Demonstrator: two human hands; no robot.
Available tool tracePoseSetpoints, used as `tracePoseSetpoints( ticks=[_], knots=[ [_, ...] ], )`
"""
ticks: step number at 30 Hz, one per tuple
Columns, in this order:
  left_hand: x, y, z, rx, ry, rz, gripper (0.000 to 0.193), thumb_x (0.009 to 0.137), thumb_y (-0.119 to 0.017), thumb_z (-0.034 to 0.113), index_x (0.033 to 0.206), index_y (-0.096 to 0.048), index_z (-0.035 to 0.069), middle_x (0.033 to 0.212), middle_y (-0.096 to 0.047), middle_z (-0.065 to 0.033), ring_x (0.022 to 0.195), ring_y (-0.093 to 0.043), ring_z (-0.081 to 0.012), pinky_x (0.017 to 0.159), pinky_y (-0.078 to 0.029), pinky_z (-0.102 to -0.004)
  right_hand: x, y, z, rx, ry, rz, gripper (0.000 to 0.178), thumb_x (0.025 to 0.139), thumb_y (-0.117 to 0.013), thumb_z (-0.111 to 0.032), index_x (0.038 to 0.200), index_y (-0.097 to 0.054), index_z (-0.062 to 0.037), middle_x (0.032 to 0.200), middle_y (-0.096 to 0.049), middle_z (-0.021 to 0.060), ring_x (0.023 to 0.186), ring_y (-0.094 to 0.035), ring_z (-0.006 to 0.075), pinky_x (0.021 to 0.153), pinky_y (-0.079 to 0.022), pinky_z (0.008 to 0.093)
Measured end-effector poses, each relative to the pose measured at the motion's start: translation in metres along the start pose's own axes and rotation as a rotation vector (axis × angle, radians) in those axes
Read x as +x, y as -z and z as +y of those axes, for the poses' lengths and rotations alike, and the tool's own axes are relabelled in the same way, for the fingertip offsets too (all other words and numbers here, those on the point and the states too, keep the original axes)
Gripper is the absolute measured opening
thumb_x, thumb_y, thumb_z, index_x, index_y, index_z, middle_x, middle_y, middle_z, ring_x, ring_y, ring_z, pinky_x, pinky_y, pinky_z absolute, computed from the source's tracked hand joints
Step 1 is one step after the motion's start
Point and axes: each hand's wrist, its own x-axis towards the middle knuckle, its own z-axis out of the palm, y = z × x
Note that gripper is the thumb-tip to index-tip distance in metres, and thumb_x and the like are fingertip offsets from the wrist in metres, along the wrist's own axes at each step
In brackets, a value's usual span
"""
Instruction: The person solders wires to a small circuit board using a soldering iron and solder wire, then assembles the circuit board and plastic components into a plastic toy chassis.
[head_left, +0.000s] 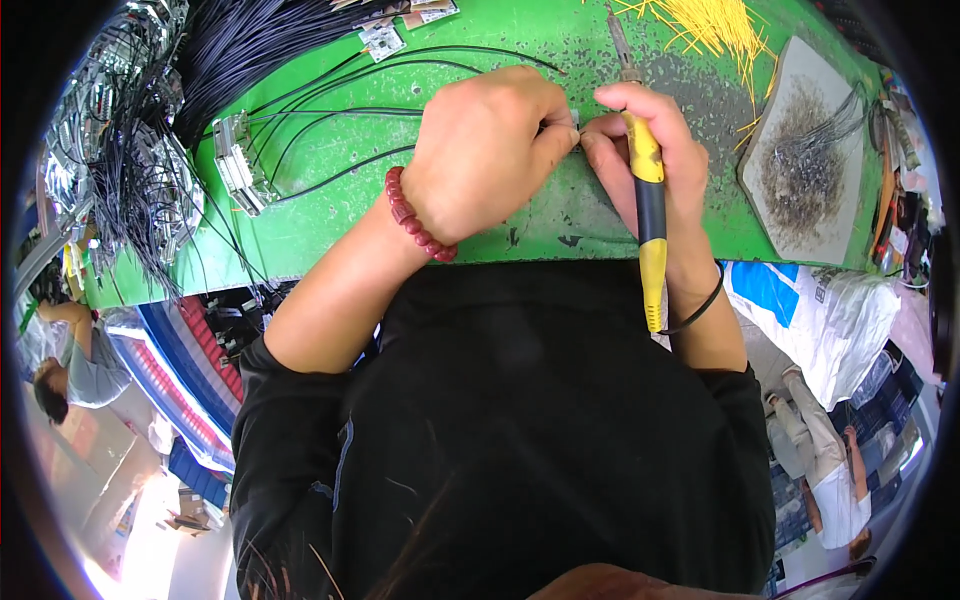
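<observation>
Over the green tabletop (330, 155), my left hand (485, 150) is closed in a pinch, back of the hand upward. Black cables (345, 112) run beneath it, and whatever its fingertips grip is hidden. Close by on the right, my right hand (675, 150) holds a yellow and black soldering iron (650, 210), its metal tip pointing to the far side. The thumb and a finger of that hand come near the left fingertips. To the left, a stack of silvery metal pieces (240, 165) joins some of the cables.
A big bundle of black cables (250, 60) and a pile of metal parts (110, 110) fill the left. At far right lie yellow thin tubes (715, 30) and a grey, soot-stained board (810, 180) with fine wires. Two other people (835, 490) appear at the lower sides.
</observation>
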Motion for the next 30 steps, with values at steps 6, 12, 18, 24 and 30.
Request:
tracePoseSetpoints(
  ticks=[6, 12, 18, 24, 30],
  knots=[
    [0.001, -0.003, 0.000, 0.016, 0.039, 0.055, 0.008, 0.077, -0.067, 0.007, 0.075, -0.062, 0.001, 0.076, -0.061, -0.0108, 0.069, -0.061, -0.0298, 0.062, -0.049, -0.0367, 0.005, 0.005, 0.003, 0.001, 0.009, 0.148, 0.031, 0.090, -0.060, -0.004, 0.121, -0.058, -0.0060, 0.073, -0.067, 0.0039, 0.065, -0.062, 0.0079, 0.060, -0.047, 0.0192],
    [0.004, -0.006, -0.002, 0.080, 0.004, 0.031, 0.008, 0.074, -0.065, 0.006, 0.070, -0.060, 0.001, 0.076, -0.061, -0.0109, 0.072, -0.061, -0.0302, 0.063, -0.049, -0.0376, -0.016, 0.037, -0.001, 0.207, -0.172, 0.145, 0.057, 0.095, -0.052, -0.045, 0.127, -0.057, 0.0028, 0.071, -0.061, 0.0045, 0.059, -0.047, 0.0057, 0.055, -0.037, 0.0212],
    [0.006, -0.006, -0.002, 0.090, 0.003, 0.032, 0.008, 0.073, -0.065, 0.005, 0.069, -0.060, 0.001, 0.076, -0.061, -0.0115, 0.072, -0.061, -0.0315, 0.063, -0.049, -0.0387, -0.035, 0.044, 0.005, 0.317, -0.250, 0.214, 0.039, 0.087, -0.063, -0.024, 0.110, -0.059, 0.0074, 0.079, -0.057, 0.0019, 0.063, -0.046, 0.0050, 0.056, -0.034, 0.0196],
    [0.008, -0.005, -0.002, 0.111, 0.009, 0.008, 0.008, 0.073, -0.064, 0.005, 0.069, -0.059, 0.000, 0.075, -0.060, -0.0117, 0.070, -0.060, -0.0316, 0.061, -0.048, -0.0386, -0.038, 0.043, 0.007, 0.377, -0.205, 0.182, 0.024, 0.081, -0.069, -0.015, 0.093, -0.054, -0.0007, 0.076, -0.054, -0.0009, 0.063, -0.044, 0.0031, 0.056, -0.032, 0.0188],
    [0.007, -0.005, -0.002, 0.137, 0.018, -0.012, 0.008, 0.073, -0.063, 0.006, 0.069, -0.059, 0.000, 0.075, -0.060, -0.0113, 0.069, -0.060, -0.0312, 0.061, -0.048, -0.0389, -0.038, 0.042, 0.008, 0.347, -0.214, 0.156, 0.024, 0.080, -0.070, -0.014, 0.092, -0.054, -0.0012, 0.075, -0.053, -0.0014, 0.062, -0.043, 0.0030, 0.056, -0.032, 0.0189]
  ],
)
